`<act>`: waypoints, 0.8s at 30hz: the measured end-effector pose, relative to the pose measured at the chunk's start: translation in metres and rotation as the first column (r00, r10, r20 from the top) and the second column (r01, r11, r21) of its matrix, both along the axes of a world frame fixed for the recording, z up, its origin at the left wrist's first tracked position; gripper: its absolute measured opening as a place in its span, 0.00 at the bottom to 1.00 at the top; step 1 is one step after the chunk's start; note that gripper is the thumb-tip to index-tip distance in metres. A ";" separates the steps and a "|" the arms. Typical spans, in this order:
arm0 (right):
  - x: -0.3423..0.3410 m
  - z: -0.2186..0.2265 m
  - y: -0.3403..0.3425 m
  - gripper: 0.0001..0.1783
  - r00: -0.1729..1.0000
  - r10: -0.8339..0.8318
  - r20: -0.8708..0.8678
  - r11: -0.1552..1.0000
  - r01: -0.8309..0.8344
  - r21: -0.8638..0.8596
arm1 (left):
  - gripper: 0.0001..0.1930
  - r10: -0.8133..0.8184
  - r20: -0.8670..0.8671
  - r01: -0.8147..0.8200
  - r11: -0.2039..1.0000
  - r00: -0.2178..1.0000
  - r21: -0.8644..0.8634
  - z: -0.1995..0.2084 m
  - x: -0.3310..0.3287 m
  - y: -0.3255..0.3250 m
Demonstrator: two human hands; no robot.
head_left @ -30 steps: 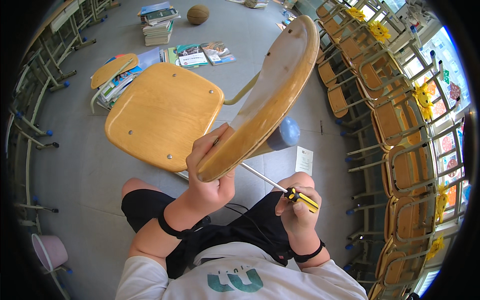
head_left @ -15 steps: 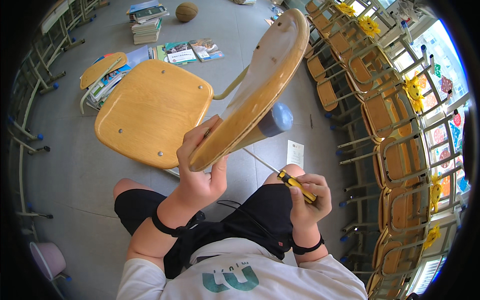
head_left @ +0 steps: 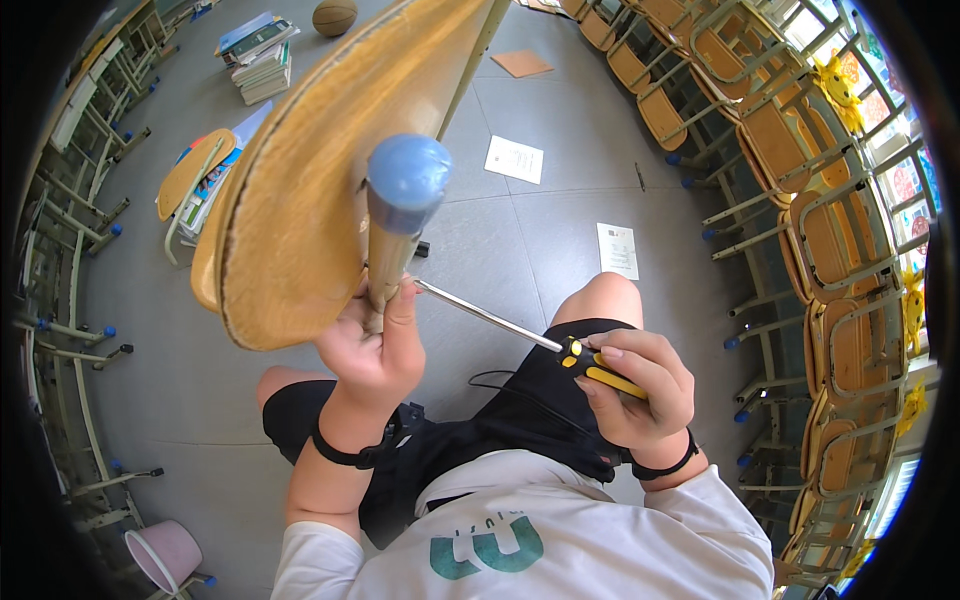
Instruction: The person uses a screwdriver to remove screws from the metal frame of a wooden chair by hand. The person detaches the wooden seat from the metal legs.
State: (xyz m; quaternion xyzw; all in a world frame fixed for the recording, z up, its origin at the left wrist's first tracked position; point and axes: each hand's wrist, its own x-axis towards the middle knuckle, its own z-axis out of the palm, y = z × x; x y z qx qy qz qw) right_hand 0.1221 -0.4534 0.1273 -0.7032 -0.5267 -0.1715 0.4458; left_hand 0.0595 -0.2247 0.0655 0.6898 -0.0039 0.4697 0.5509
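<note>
A wooden chair [head_left: 300, 170] is tilted up close in front of me, its curved panel edge-on. A pale metal tube [head_left: 392, 258] with a blue end cap [head_left: 410, 172] runs along the panel and points toward me. My left hand [head_left: 378, 348] grips the chair at the panel's lower edge, thumb beside the tube and some fingers hidden behind. In my right hand [head_left: 648, 385] is a screwdriver [head_left: 490, 317] with a black and yellow handle. Its shaft slants up left, and the tip is by my left fingertips at the tube. Whether it touches a screw is hidden.
Stacked wooden chairs [head_left: 765, 150] line the right side. Metal desk frames [head_left: 75, 350] stand along the left. On the floor are a book stack [head_left: 262, 70], a basketball [head_left: 334, 17], loose paper sheets [head_left: 514, 160] and a pink bucket [head_left: 165, 553].
The chair has turned and come nearer, swinging left, so its capped tube faces me. My left hand has shifted to beside the tube. The screwdriver's tip now shows at my left fingers.
</note>
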 end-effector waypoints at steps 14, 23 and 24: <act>0.003 -0.012 0.009 0.19 0.987 0.087 0.133 0.984 -0.106 0.146 | 0.20 0.056 0.056 -0.063 0.990 0.997 0.129 -0.004 0.001 0.002; 0.005 -0.012 0.013 0.19 0.979 0.100 0.177 0.979 -0.128 0.157 | 0.17 0.081 0.127 -0.096 0.989 0.989 0.114 -0.002 0.005 0.000; 0.006 -0.012 0.013 0.19 0.974 0.109 0.198 0.977 -0.142 0.160 | 0.17 0.082 0.125 -0.096 0.989 0.989 0.114 -0.002 0.005 -0.001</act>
